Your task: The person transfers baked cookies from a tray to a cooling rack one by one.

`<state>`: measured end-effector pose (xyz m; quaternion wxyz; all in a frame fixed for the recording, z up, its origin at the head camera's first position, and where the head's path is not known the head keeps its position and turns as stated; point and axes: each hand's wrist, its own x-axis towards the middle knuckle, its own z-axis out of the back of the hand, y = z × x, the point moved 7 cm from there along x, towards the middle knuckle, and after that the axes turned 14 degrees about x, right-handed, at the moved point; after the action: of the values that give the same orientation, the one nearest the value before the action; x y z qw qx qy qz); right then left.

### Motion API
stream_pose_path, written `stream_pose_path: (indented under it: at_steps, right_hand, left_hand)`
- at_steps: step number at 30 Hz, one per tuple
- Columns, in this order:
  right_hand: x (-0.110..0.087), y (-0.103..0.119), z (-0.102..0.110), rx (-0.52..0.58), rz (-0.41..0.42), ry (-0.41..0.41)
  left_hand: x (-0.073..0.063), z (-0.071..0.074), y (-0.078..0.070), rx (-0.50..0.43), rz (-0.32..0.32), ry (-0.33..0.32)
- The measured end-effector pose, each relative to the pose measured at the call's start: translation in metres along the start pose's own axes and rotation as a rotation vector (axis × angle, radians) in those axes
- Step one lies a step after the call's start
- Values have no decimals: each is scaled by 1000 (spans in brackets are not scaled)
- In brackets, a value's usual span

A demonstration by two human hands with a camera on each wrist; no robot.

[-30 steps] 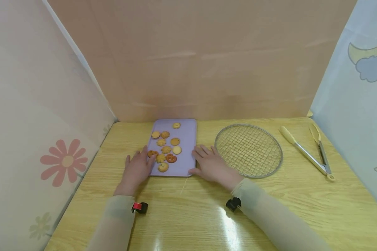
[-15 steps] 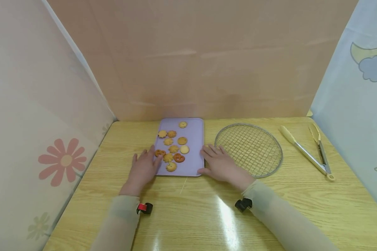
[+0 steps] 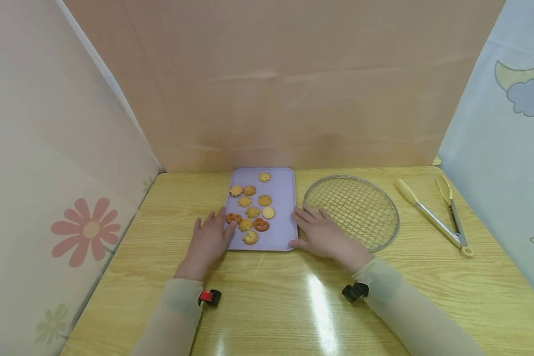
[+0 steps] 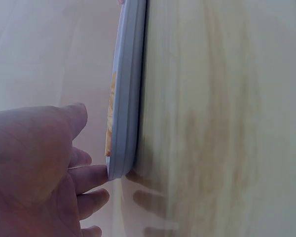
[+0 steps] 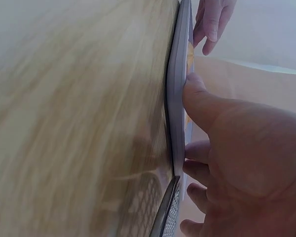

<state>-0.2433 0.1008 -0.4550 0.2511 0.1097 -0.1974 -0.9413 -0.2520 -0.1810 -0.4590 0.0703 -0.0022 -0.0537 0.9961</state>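
Observation:
A shallow lilac tray (image 3: 282, 185) lies on the table, bearing several cookies (image 3: 250, 237) and small pretzels (image 3: 261, 225). My left hand (image 3: 208, 242) is at its left side near the front; in the left wrist view, a fingertip touches the tray edge while the thumb stays apart from it. On the opposite side, my right hand (image 3: 324, 236) has thumb and fingertips against the tray's right edge, with its fingers extended. In the right wrist view, the rim of a round wire mesh rack (image 5: 165, 207) lies close to the tray, below the fingers.
The wire mesh rack (image 3: 353, 212) lies flat just right of the tray, partly behind my right hand. Spread tongs (image 3: 437, 221) with cream tips lie farther right. A brown backdrop (image 3: 267, 99) rises behind the table (image 3: 267, 306), and printed sheets flank both sides.
The tray with its cookies and pretzels has slid right toward the rack, both hands moving along with it. Rack and tongs have stayed put.

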Motion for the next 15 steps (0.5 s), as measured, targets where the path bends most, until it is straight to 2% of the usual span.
stream_pose_path:
  at_steps: [8, 15]
  right_hand:
    - [-7, -7, 3, -3, 17, -7]
    - [-9, -8, 7, -4, 41, -30]
  left_hand:
    - [2, -6, -3, 4, -45, -2]
    - [6, -8, 2, -66, -68, -5]
